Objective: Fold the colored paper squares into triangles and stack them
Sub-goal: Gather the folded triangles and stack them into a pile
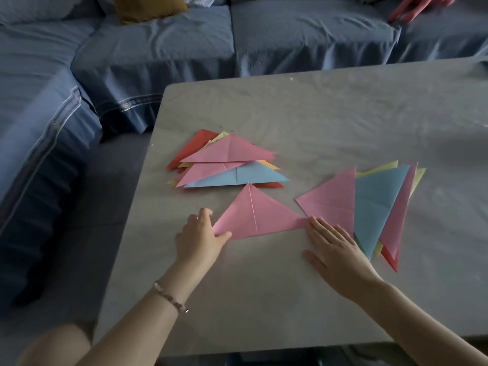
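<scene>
A pink paper triangle (254,215) lies flat on the grey table (330,122), apex pointing away from me. My left hand (202,240) pinches its left corner between thumb and fingers. My right hand (334,248) lies flat with straight fingers, the fingertips pressing the triangle's right corner. Behind it sits a loose stack of folded triangles (229,161), pink and blue on top, red and yellow beneath. To the right lies a second fanned pile (375,204) of pink, blue, yellow and red pieces, partly under my right hand.
A blue-covered sofa (158,48) wraps around the table's far and left sides, with a mustard cushion (148,6) on it. Another person's hand (417,6) rests on the sofa at the top right. The table's left edge runs close to my left arm.
</scene>
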The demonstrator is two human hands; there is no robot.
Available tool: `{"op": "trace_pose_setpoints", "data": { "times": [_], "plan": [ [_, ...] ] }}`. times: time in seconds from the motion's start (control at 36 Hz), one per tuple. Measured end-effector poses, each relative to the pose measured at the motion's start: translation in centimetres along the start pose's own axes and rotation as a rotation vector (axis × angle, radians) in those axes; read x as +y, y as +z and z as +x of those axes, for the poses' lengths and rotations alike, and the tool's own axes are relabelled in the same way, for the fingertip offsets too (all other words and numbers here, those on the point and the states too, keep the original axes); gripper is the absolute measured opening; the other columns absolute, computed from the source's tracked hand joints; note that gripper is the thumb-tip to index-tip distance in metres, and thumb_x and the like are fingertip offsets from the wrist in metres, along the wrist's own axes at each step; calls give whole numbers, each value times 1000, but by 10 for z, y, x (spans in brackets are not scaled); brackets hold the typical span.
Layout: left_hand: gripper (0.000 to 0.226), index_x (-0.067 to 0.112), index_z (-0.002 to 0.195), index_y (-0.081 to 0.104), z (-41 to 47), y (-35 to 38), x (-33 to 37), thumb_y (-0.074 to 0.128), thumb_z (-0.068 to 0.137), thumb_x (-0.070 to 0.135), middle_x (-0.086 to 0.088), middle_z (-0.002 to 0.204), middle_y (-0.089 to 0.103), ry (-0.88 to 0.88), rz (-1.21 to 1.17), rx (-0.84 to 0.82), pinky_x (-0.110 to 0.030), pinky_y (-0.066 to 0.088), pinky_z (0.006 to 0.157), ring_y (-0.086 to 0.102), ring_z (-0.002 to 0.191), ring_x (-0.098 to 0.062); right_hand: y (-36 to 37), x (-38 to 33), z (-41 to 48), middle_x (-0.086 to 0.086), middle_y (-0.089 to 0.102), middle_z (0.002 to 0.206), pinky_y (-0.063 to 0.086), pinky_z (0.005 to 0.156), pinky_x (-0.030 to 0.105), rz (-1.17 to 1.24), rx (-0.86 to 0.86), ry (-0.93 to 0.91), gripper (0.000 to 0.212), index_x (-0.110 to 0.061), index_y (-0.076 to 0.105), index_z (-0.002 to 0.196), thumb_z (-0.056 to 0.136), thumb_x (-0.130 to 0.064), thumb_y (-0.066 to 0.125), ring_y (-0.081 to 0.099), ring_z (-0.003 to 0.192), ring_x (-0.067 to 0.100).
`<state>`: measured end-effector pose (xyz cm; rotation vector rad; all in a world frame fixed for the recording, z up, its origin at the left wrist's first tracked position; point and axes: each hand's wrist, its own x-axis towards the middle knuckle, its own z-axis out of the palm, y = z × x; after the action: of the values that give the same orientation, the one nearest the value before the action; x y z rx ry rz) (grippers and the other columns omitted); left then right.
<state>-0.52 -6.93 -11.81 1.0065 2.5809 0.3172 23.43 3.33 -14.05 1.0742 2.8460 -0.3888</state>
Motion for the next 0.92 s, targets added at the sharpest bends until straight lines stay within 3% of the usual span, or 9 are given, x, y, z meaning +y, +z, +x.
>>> {"op": "trace_pose_setpoints", "data": {
  "times": [0.11, 0.19, 0.28, 0.36, 0.56, 0.64, 0.72, 0.83, 0.92],
  "plan": [
    [17, 22, 90, 53, 3, -4, 2, 64, 80, 30, 4, 90, 60, 7, -46, -50, -31, 38, 78, 57, 93, -26, -3, 0, 2, 2, 39, 144, 19, 108, 34, 138, 110, 44, 60, -11, 44, 136, 87, -45, 38, 38, 133, 23],
    [38, 16, 57, 34, -4, -8, -2, 59, 83, 27, 2, 55, 40, 138, 21, 48, -30, 27, 62, 42, 69, -29, -2, 4, 1, 12, 53, 131, 37, 98, 44, 228, 224, 142, 47, -8, 60, 119, 75, -16, 72, 51, 118, 35],
    [44, 13, 57, 29, -7, -18, -5, 59, 87, 26, -2, 51, 30, 235, -151, 121, -33, 21, 51, 28, 57, -26, -6, 5, 0, 16, 40, 142, 30, 102, 52, 210, 286, 272, 51, -12, 58, 123, 74, -15, 74, 33, 132, 40],
    [33, 6, 65, 48, 3, -37, -3, 57, 89, 27, -1, 52, 48, 242, -329, 137, -24, 26, 45, 39, 47, -16, -10, 5, 1, 6, 18, 153, 16, 111, 43, 231, 176, 372, 56, -23, 40, 138, 85, -29, 61, 10, 141, 31],
    [24, -3, 73, 57, 65, -75, 12, 61, 86, 17, -3, 49, 52, 233, -417, 206, -17, 35, 46, 48, 36, -3, -9, 7, 5, 9, 50, 133, 39, 97, 42, 203, 253, 356, 49, -17, 58, 120, 74, -28, 72, 45, 125, 30],
    [18, -1, 82, 61, 87, -78, 16, 63, 85, 17, -6, 56, 56, 217, -376, 219, -26, 37, 52, 51, 48, -14, -10, 8, 7, 3, 62, 104, 49, 80, 39, 176, 300, 301, 38, -14, 63, 102, 69, -27, 74, 59, 101, 28],
    [27, 5, 105, 60, 97, -71, 16, 66, 82, 17, -8, 88, 61, 168, -301, 298, -28, 40, 70, 59, 81, -25, -11, 9, 9, 5, 63, 96, 50, 73, 36, 134, 298, 292, 29, -9, 64, 95, 72, -24, 72, 62, 93, 28],
    [49, 12, 125, 48, 85, -53, 21, 67, 81, 24, -18, 124, 48, 94, -38, 381, -42, 37, 92, 42, 115, -37, -14, 9, 10, 6, 61, 102, 48, 78, 35, 81, 232, 298, 29, -8, 62, 98, 78, -29, 66, 58, 102, 27],
    [48, 8, 123, 51, 62, -32, 25, 67, 78, 15, -18, 124, 47, 233, -10, 364, -42, 33, 95, 39, 119, -35, -17, 7, 10, 1, 57, 111, 45, 84, 33, 68, 190, 311, 41, -13, 60, 105, 79, -45, 63, 51, 111, 21]
  ]
}}
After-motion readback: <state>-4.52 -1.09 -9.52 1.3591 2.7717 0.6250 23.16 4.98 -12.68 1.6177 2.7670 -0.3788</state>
